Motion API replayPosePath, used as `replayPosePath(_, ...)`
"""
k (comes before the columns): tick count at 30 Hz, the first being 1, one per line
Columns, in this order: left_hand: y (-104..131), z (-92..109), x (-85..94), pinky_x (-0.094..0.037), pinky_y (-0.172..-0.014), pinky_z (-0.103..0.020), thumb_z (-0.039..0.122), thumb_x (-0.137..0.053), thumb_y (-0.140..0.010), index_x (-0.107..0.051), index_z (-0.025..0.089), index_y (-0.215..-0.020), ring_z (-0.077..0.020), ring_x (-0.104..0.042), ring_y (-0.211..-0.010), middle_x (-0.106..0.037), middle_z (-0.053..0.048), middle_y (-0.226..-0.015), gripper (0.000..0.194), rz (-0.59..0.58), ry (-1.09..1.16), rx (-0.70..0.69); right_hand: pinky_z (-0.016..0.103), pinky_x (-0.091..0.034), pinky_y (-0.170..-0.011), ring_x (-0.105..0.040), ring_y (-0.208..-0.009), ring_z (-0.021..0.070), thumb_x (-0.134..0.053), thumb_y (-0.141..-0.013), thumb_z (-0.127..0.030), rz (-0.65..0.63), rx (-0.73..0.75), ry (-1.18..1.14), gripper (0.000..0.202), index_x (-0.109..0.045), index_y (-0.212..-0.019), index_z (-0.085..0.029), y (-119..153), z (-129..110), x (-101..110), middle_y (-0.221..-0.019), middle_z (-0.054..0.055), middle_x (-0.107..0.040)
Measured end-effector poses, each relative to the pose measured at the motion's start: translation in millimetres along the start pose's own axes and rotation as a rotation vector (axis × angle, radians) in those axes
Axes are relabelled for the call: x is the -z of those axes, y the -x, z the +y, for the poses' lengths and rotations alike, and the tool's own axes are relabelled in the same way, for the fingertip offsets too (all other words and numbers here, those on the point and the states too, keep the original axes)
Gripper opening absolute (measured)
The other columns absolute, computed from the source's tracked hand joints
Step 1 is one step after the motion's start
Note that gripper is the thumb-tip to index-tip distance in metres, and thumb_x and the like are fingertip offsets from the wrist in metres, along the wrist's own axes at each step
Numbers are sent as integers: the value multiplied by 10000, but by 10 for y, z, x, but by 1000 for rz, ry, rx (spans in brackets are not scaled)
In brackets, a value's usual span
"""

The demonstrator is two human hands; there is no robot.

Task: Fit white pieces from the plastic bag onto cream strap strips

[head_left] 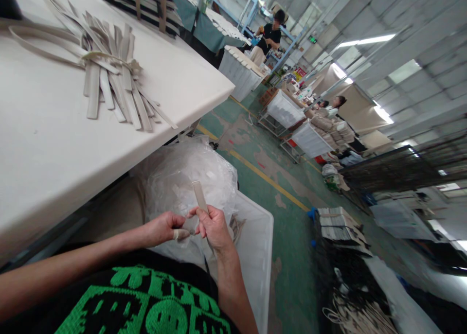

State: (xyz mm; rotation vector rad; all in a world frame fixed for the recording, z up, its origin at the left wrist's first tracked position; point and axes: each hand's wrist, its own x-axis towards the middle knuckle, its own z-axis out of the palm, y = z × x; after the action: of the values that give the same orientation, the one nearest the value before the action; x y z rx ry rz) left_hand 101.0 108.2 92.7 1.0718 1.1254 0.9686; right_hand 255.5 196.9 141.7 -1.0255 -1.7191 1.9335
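A flat beige strap (200, 198) stands up out of my right hand (215, 225), whose fingers and thumb are closed around it. Just to the left, my left hand (168, 228) has its fingers curled, with a pale wrap around one finger. Something pale shows between the two hands, too blurred to name. Both hands are over a clear plastic bag (189, 164) that bulges from a white bin (270, 237). More strips (237, 227) are partly visible in the bin behind my right hand.
A tied bundle of beige straps (116, 76) lies on the white table (44, 144) at left, with dark stacked straps (142, 8) at its far edge. A person (272, 32) works farther off. White bins (284, 108) stand across the green floor (251, 173).
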Motion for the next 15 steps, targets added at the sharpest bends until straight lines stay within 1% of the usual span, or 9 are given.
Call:
replayPosePath(2, 6, 17, -9, -416, -580, -241, 372, -695, -764, -759, 193, -642, -167, -545, -565, -664, -22, -591, 226, 10, -16, 25, 237, -505, -505, -380, -357, 30, -628, -845, -536, -7, 13, -2, 395, -700, -904, -152, -18, 2, -21, -745, 13, -689)
replayPosePath(4, 9, 44, -10, -431, -597, -247, 379, -709, -748, -769, 195, -637, -179, -577, -590, -699, -32, -614, 223, 37, -2, 49, 242, -508, -518, -385, -354, 47, -615, -859, -538, -6, 21, -4, 399, -704, -920, -153, -39, 22, -27, -588, -28, -614)
replayPosePath(6, 8, 78, 8, -431, -600, -248, 388, -731, -723, -782, 194, -654, -177, -582, -595, -714, -33, -625, 212, 82, 49, 68, 257, -524, -553, -398, -362, 72, -586, -876, -553, 36, 29, -3, 430, -706, -958, -148, -58, 55, -12, -445, -68, -492)
replayPosePath(8, 4, 115, 49, -425, -599, -248, 397, -751, -703, -787, 188, -659, -168, -572, -591, -717, -38, -626, 216, 134, 110, 82, 280, -540, -588, -421, -383, 93, -546, -895, -572, 111, 50, 15, 474, -704, -1005, -139, -66, 88, 24, -401, -76, -438)
replayPosePath(10, -3, 144, 106, -425, -599, -248, 412, -769, -686, -786, 181, -659, -159, -560, -594, -717, -48, -637, 233, 205, 180, 87, 298, -550, -606, -437, -401, 105, -502, -913, -585, 179, 73, 46, 507, -703, -1016, -131, -56, 110, 72, -412, -64, -450)
replayPosePath(12, -14, 159, 167, -432, -598, -249, 434, -787, -672, -780, 172, -665, -152, -553, -595, -712, -54, -652, 263, 277, 278, 86, 305, -553, -610, -448, -412, 101, -472, -925, -585, 206, 78, 79, 508, -700, -970, -134, -24, 117, 113, -481, -33, -534)
replayPosePath(14, -30, 158, 220, -451, -603, -255, 445, -816, -645, -767, 164, -668, -150, -561, -600, -710, -57, -670, 286, 352, 405, 92, 288, -542, -587, -457, -414, 80, -464, -928, -580, 197, 54, 103, 484, -673, -905, -143, 27, 115, 132, -658, 22, -668)
replayPosePath(15, -39, 153, 242, -464, -611, -259, 443, -833, -628, -762, 161, -674, -154, -575, -609, -712, -60, -680, 295, 385, 472, 102, 274, -529, -566, -462, -412, 69, -464, -927, -578, 181, 36, 121, 473, -654, -881, -147, 58, 114, 129, -756, 47, -709)
